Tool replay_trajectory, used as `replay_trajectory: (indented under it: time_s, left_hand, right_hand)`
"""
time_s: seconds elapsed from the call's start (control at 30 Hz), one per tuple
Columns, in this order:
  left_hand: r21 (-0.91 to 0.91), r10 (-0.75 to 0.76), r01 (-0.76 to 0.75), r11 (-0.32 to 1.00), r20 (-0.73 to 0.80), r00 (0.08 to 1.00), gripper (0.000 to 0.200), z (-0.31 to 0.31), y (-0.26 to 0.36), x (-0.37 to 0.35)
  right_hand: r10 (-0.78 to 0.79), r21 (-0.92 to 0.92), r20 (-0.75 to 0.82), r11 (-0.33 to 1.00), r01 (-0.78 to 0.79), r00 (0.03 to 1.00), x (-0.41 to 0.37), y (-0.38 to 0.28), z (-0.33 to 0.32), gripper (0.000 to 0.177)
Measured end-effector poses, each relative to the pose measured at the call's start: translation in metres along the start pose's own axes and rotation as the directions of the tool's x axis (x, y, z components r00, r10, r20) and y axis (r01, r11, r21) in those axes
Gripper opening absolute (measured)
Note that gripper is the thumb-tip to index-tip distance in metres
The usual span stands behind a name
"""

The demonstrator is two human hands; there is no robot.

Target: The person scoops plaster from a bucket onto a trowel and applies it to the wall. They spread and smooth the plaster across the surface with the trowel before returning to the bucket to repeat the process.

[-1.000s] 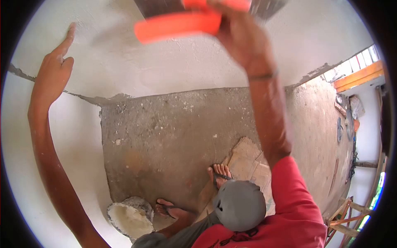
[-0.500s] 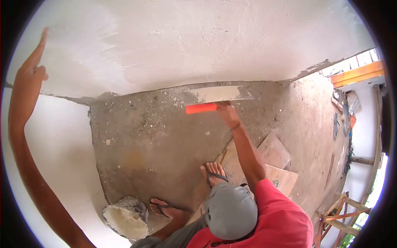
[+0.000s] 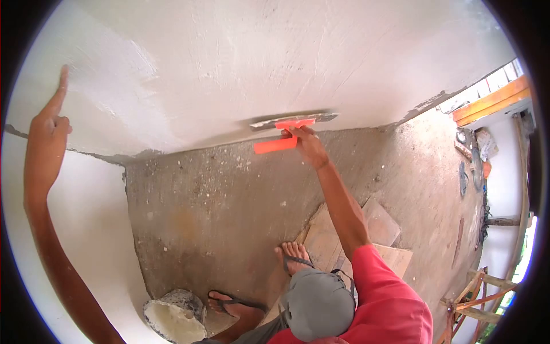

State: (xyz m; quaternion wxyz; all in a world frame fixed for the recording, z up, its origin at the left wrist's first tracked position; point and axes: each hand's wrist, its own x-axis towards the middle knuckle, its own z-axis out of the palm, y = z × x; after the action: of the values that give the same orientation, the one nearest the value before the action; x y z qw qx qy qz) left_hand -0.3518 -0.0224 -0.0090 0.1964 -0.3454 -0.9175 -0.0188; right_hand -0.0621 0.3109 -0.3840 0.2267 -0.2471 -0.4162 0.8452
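Observation:
On the left, my left hand [image 3: 48, 135] is raised in front of the plastered wall [image 3: 200, 57], holding nothing. Its index finger points up and overlaps the wall, while the other fingers curl in. Only this arm of mine shows. Below, a crouching co-worker in a grey cap [image 3: 321, 304] and red shirt [image 3: 389, 298] reaches out with the right hand [image 3: 312, 149]. That hand grips a finishing trowel [image 3: 275, 144] with an orange-red handle, its blade lying along the foot of the wall.
A bucket [image 3: 197, 301] of pale plaster stands by the white side wall [image 3: 86, 200]. Flat boards [image 3: 329, 229] lie beside the co-worker's foot. Specks litter the concrete floor [image 3: 195, 223]. Wooden framing [image 3: 478, 295] stands at lower right, near an orange beam [image 3: 492, 100] higher up.
The co-worker's trowel has turned from showing its plaster-smeared blade above the floor to lying against the wall. My left hand appears lower, still pointing; the whole view has shifted slightly.

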Motion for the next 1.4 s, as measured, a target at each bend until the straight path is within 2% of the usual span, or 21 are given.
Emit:
replay_trajectory:
  time_s: [0.07, 0.13, 0.17, 0.2, 0.23, 0.27, 0.33, 0.37, 0.47, 0.6, 0.67, 0.73, 0.8, 0.87, 0.93, 1.03, 1.1, 1.2, 1.27, 1.37, 1.4]
  left_hand:
    - [-0.076, 0.003, -0.001, 0.997, 0.031, 1.000, 0.071, -0.008, 0.007, -0.003]
    - [-0.167, 0.010, -0.003, 0.986, 0.041, 0.999, 0.070, -0.010, 0.008, -0.004]
    - [-0.215, 0.016, -0.006, 0.977, 0.044, 0.999, 0.070, -0.010, 0.009, -0.004]
    - [-0.234, 0.001, 0.009, 0.972, 0.043, 0.999, 0.070, -0.012, 0.011, -0.005]
    - [-0.251, -0.012, 0.024, 0.968, 0.049, 0.999, 0.071, -0.014, 0.014, -0.006]
    - [-0.263, -0.008, 0.021, 0.965, 0.051, 0.999, 0.071, -0.015, 0.015, -0.008]
    - [-0.282, 0.013, -0.001, 0.960, 0.040, 0.999, 0.071, -0.018, 0.016, -0.011]
    - [-0.285, 0.011, 0.007, 0.959, 0.062, 0.998, 0.071, -0.022, 0.018, -0.012]
    - [-0.318, -0.010, 0.062, 0.946, 0.162, 0.987, 0.068, -0.036, 0.023, -0.026]
    - [-0.505, 0.063, 0.058, 0.861, 0.220, 0.973, 0.056, -0.002, -0.002, -0.068]
    - [-0.541, 0.082, 0.116, 0.833, 0.327, 0.941, 0.045, 0.026, -0.009, -0.097]
    - [-0.571, 0.146, 0.079, 0.817, 0.338, 0.930, 0.034, 0.067, -0.018, -0.128]
    - [-0.560, 0.188, 0.051, 0.827, 0.360, 0.914, 0.024, 0.108, -0.028, -0.150]
    - [-0.564, 0.203, 0.077, 0.822, 0.417, 0.886, 0.018, 0.134, -0.030, -0.164]
    - [-0.588, 0.241, 0.084, 0.804, 0.452, 0.859, 0.016, 0.172, -0.037, -0.176]
    - [-0.538, 0.217, 0.130, 0.833, 0.533, 0.818, 0.018, 0.251, -0.051, -0.206]
    - [-0.678, 0.263, 0.199, 0.707, 0.513, 0.817, 0.020, 0.284, -0.047, -0.223]
    - [-0.649, 0.240, 0.299, 0.699, 0.607, 0.758, 0.021, 0.268, -0.021, -0.233]
    - [-0.678, 0.259, 0.264, 0.686, 0.567, 0.782, 0.023, 0.269, -0.015, -0.238]
    - [-0.669, 0.286, 0.162, 0.726, 0.507, 0.813, 0.026, 0.285, -0.022, -0.249]
    - [-0.663, 0.300, 0.115, 0.740, 0.478, 0.826, 0.027, 0.292, -0.023, -0.250]
  right_hand:
    - [-0.228, -0.347, 0.065, 0.908, 0.236, 0.971, -0.015, -0.055, 0.034, 0.028]
    - [-0.288, -0.378, 0.059, 0.880, 0.289, 0.956, -0.044, -0.137, 0.100, 0.029]
    - [-0.233, -0.242, 0.003, 0.943, 0.227, 0.972, -0.065, -0.185, 0.142, 0.029]
    - [-0.535, -0.720, 0.221, 0.475, 0.506, 0.816, -0.080, -0.223, 0.168, 0.027]
    - [-0.577, -0.821, 0.550, -0.238, 0.519, 0.604, -0.089, -0.256, 0.187, 0.026]
    - [-0.563, -0.775, 0.607, -0.264, 0.575, 0.560, -0.078, -0.287, 0.201, 0.025]
    - [-0.541, -0.456, 0.651, 0.281, 0.844, 0.532, -0.083, -0.334, 0.247, 0.030]
    - [-0.525, 0.011, 0.651, 0.728, 0.685, 0.548, -0.095, -0.352, 0.276, 0.036]
    - [-0.597, -0.122, 0.575, 0.613, 0.780, 0.559, -0.110, -0.355, 0.269, 0.036]
    - [-0.628, -0.386, 0.453, 0.501, 0.775, 0.632, -0.134, -0.280, 0.170, 0.028]
    - [-0.611, -0.668, 0.292, 0.420, 0.614, 0.735, -0.148, -0.190, 0.089, 0.021]
    - [-0.541, -0.925, 0.219, 0.150, 0.349, 0.812, -0.174, -0.086, 0.011, 0.016]
    - [-0.483, -0.946, 0.293, -0.024, 0.322, 0.825, -0.204, -0.035, 0.000, 0.013]
    - [-0.276, -0.633, -0.112, 0.760, 0.145, 0.954, -0.214, -0.026, -0.001, 0.011]
    - [-0.188, -0.385, -0.134, 0.914, 0.123, 0.973, -0.199, -0.077, 0.014, 0.012]
    - [-0.256, -0.208, -0.045, 0.948, 0.241, 0.966, -0.200, -0.171, 0.083, 0.013]
    - [-0.397, -0.185, 0.031, 0.899, 0.396, 0.917, -0.194, -0.201, 0.097, 0.015]
    - [-0.538, -0.045, -0.117, 0.843, 0.536, 0.835, -0.152, -0.132, 0.041, 0.016]
    - [-0.364, 0.157, -0.206, 0.904, 0.398, 0.908, -0.159, -0.117, 0.059, 0.017]
    - [-0.217, 0.033, -0.238, 0.972, 0.231, 0.947, -0.180, -0.114, 0.079, 0.018]
    - [-0.351, -0.132, -0.221, 0.935, 0.329, 0.910, -0.185, -0.128, 0.091, 0.019]
